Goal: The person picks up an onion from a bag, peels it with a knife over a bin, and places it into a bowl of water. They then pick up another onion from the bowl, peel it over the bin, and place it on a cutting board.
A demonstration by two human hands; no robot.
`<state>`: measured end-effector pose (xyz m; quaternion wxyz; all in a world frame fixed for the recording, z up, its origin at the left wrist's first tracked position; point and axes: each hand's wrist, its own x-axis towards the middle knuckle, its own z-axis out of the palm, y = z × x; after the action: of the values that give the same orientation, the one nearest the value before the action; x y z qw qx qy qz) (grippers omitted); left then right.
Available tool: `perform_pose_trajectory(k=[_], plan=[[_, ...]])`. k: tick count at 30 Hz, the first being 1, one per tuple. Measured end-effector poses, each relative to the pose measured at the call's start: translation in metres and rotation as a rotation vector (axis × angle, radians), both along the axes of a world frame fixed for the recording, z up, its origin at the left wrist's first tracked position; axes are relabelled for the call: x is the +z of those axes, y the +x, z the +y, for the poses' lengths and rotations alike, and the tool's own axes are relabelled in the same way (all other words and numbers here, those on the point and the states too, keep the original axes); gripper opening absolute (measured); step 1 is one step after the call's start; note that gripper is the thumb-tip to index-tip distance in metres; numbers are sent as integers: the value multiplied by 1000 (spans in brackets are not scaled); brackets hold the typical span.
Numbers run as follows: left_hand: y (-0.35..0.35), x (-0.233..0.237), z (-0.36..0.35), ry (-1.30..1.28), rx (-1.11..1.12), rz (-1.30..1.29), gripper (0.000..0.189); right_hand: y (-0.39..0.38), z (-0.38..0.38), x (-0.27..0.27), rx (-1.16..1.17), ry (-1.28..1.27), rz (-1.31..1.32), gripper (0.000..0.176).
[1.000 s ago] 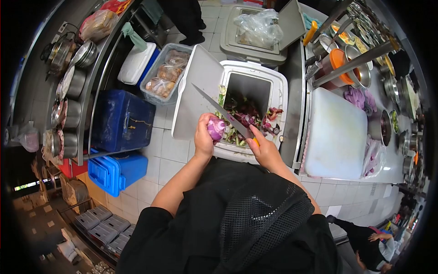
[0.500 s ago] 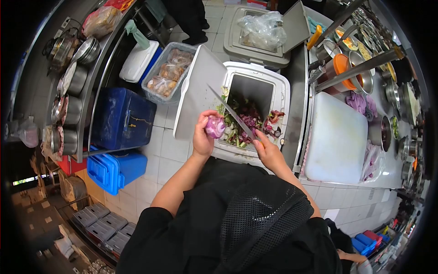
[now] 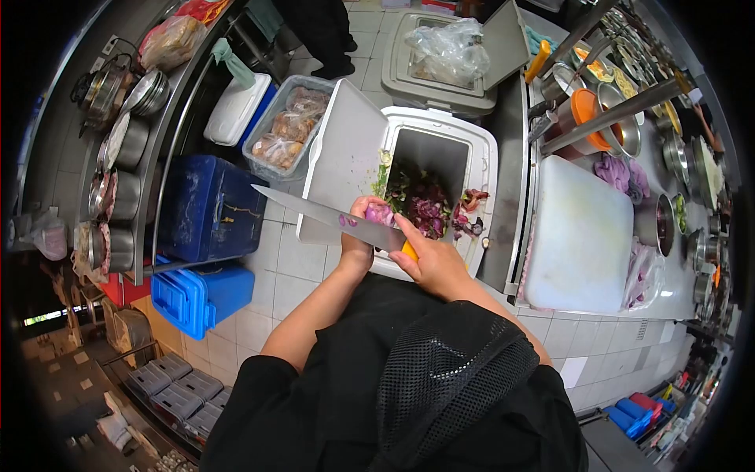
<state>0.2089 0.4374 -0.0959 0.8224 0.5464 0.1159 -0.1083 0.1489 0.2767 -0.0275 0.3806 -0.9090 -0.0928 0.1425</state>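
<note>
My left hand [image 3: 358, 240] is closed around a purple onion [image 3: 380, 214], partly covered by the blade and fingers. A large knife [image 3: 314, 211] is in my right hand [image 3: 432, 259], its yellow handle [image 3: 409, 251] partly showing. The blade lies across the front of the onion and my left hand, its tip toward the left. Small purple reflections or bits show on the blade. Just beyond my hands stands an open white bin [image 3: 481, 157] holding purple and green vegetable scraps [image 3: 429, 203]. Some scraps lie on its right rim.
The raised bin lid [image 3: 334, 157] stands left of the opening. A white cutting board [image 3: 582, 236] lies on the right counter. Blue containers [image 3: 212, 208] and a tub of bagged food [image 3: 291, 130] stand left. A person's dark-clothed legs [image 3: 322, 35] are at the top.
The knife has swung from pointing up-left inside the bin area to lying across the onion, tip left. My right hand has moved left, close to my left hand.
</note>
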Motion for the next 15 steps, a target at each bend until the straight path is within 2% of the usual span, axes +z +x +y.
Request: perform_pose_trajectory(k=[2, 6, 8, 9, 10, 12, 13, 15], plan=[[-1, -4, 1, 54, 27, -49, 32, -1, -1, -2, 16, -26, -107, 66], [-5, -8, 6, 156, 57, -181, 34, -7, -14, -13, -20, -42, -82, 65], [-1, -3, 13, 159, 38, -166, 34, -11, -33, -40, -181, 33, -99, 63], [0, 0, 14, 165, 11, -153, 35, -9, -40, -35, -240, -80, 27, 60], [1, 2, 13, 163, 10, -153, 35, -8, -41, -38, -241, -82, 26, 60], [1, 7, 9, 5, -30, -103, 38, -6, -40, -40, -278, 53, -48, 58], [1, 11, 5, 6, -35, -103, 38, -5, -34, -36, -235, 111, -120, 59], [-1, 21, -2, -91, -24, -57, 38, -4, -19, -16, -167, 90, -95, 60]])
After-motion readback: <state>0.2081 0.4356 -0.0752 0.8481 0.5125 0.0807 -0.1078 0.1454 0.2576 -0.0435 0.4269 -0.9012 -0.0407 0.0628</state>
